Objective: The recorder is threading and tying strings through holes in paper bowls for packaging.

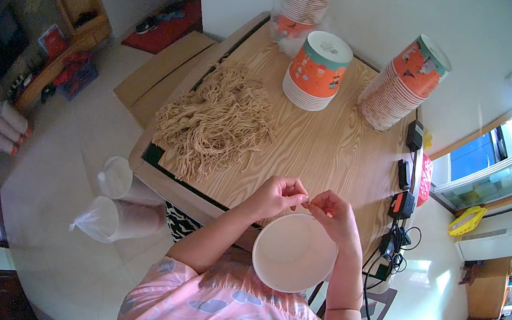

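One white bucket (271, 246): mouth up between the forearms, by the near edge of the wooden surface (310, 148).
Left hand (280, 195): fingers closed in a pinch just beyond the bucket's far rim, meeting the other hand's fingertips.
Right hand (335, 214): fingers also pinched closed; whatever lies between the tips is too small to tell.
Tan cord heap (219, 119): loose and tangled, on the surface's left part.
Short bucket stack (316, 71): upside down, orange and green, farther back.
Tall bucket stack (404, 86): also bottom up, far right.
Black adapters (404, 174): along the right edge.
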Motion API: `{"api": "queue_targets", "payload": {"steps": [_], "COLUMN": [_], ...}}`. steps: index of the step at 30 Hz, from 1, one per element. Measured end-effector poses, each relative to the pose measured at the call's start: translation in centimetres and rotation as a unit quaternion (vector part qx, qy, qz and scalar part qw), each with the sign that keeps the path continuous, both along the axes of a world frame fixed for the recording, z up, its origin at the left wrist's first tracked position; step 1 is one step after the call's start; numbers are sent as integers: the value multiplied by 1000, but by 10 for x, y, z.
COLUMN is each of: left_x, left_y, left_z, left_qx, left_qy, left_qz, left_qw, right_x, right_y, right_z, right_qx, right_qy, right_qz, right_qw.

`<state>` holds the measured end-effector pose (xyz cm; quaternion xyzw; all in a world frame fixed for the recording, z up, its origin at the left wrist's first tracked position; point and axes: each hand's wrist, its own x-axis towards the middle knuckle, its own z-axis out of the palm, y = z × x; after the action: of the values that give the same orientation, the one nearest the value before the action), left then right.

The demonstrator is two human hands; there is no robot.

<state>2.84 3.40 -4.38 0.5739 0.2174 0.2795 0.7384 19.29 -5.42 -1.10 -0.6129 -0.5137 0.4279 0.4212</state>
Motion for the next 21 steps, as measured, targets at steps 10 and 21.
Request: {"api": "queue_targets", "payload": {"steps": [10,21], "left_x": [-2,2], "left_y": [1,-4], "left_z": [-1,5], "left_qx": [-1,40], "left_qy": [17,22], "left_qz": [-1,13], "left_qw": [1000,999], "right_x": [-5,-3], "right_y": [1,-2], "right_z": [12,8], "right_qx": [-33,-31], "right_qy": [48,49], "right_qz": [-15,-5], "right_qw": [998,998]}}
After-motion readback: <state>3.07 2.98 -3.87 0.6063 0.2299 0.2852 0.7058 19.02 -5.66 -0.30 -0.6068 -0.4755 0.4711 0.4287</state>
